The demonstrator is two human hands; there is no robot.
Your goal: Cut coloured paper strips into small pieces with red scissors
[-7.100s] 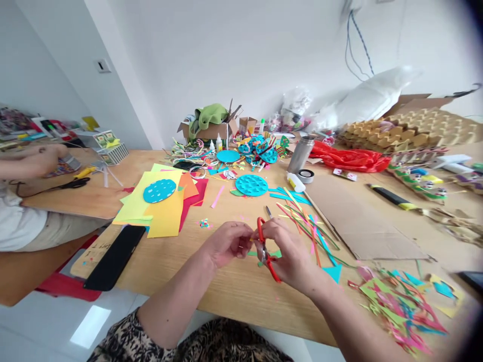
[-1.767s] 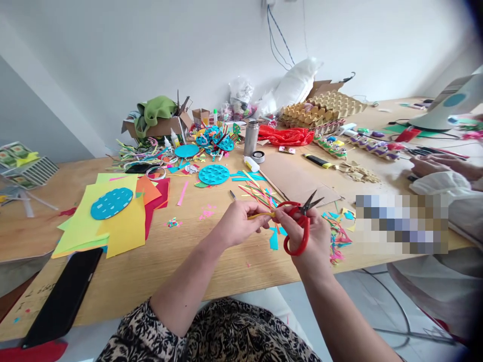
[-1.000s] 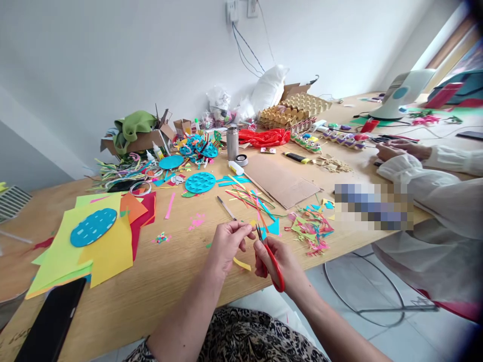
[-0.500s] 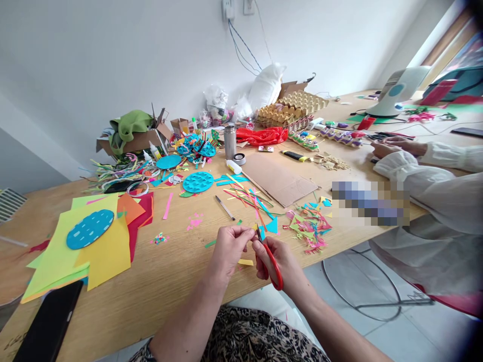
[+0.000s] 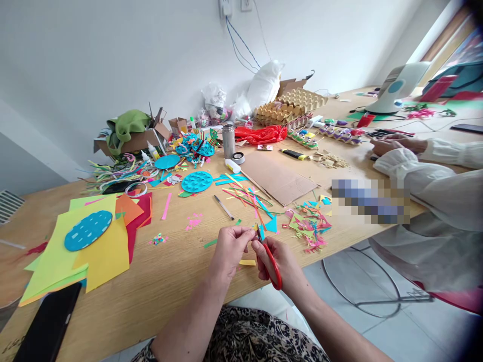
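My right hand (image 5: 285,257) is wrapped round red-handled scissors (image 5: 274,269), their blades pointing up and away from me. My left hand (image 5: 231,249) is closed in a pinch beside the blades. A tiny bit of yellow paper (image 5: 255,228) shows at its fingertips, partly hidden by the fingers. Under my hands, near the table's front edge, lies a short yellow paper strip (image 5: 247,262). A green paper strip (image 5: 210,243) is left of my left hand. Beyond the hands lie a pen (image 5: 224,207) and a heap of coloured paper strips (image 5: 251,198).
Paper scraps (image 5: 311,223) are piled to the right. Blue round pieces (image 5: 196,182), coloured sheets (image 5: 107,256) and a black phone (image 5: 49,322) lie left. Behind are cardboard (image 5: 279,178), a metal flask (image 5: 228,142) and egg trays (image 5: 281,113). Another person's sleeve (image 5: 422,181) is at right.
My hands and the scissors keep nearly the same pose. The whole view has shifted slightly, with things at the left appearing a little further left.
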